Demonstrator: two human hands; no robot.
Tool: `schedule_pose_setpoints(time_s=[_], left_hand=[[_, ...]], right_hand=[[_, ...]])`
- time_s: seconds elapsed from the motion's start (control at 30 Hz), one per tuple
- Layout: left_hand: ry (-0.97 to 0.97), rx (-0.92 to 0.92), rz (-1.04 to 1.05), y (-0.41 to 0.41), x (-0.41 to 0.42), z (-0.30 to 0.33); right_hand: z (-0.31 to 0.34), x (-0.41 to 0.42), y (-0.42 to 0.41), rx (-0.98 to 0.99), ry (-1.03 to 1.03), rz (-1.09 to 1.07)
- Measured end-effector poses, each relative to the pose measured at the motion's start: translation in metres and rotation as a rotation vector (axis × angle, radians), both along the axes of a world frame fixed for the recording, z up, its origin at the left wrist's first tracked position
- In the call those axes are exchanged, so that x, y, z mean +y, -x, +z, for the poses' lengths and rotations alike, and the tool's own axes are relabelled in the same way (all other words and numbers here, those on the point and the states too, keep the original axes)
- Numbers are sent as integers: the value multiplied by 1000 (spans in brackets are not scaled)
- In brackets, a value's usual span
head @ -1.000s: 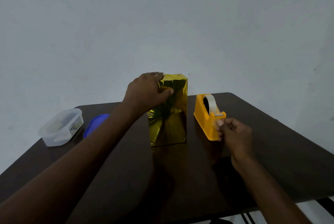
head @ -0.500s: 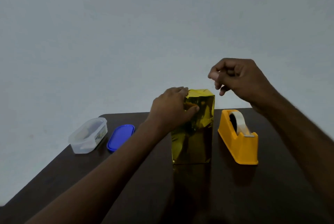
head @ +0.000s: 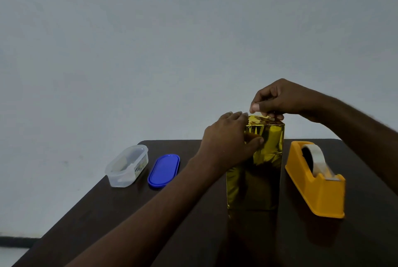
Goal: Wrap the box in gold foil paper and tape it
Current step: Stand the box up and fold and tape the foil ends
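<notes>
The gold-wrapped box stands upright on the tabletop, between the blue lid on the left and the orange tape dispenser just to its right. It is tall and narrow, so I judge the main risk is tipping: if my right hand presses down off-centre while sticking tape onto the folded top, the box could lean over toward the dispenser. The foil is also slick and creased, so the top flaps could spring open if my left hand eases off, and the tape could land crooked or stick to itself.

My left hand wraps round the upper left side of the box, thumb across the near face, fingers reaching to the top edge. My right hand comes in from the right, hovering at the top far edge with fingertips pinched together; I take it that a strip of clear tape is between them, though I cannot make it out. A clear plastic container sits far left.
</notes>
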State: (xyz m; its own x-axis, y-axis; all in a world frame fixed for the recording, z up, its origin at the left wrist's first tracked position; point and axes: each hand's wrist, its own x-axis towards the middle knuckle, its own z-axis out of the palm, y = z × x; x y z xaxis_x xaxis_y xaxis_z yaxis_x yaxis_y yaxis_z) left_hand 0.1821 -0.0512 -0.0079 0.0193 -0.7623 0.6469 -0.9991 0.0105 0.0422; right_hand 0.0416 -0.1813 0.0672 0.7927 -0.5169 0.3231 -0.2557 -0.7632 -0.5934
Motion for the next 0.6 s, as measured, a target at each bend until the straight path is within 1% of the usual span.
schedule_pose_setpoints(time_s=[0.23, 0.4, 0.5, 0.6], left_hand=[[-25, 67, 14, -3, -1, 0], [7, 73, 3, -3, -5, 1], [4, 74, -1, -4, -6, 1], [2, 78, -7, -5, -6, 1]], right_hand=[[2, -4, -8, 15, 14, -37], [1, -5, -13, 49, 86, -42], [-1, -5, -16, 70, 174, -75], [-3, -6, -21, 114, 290, -161]])
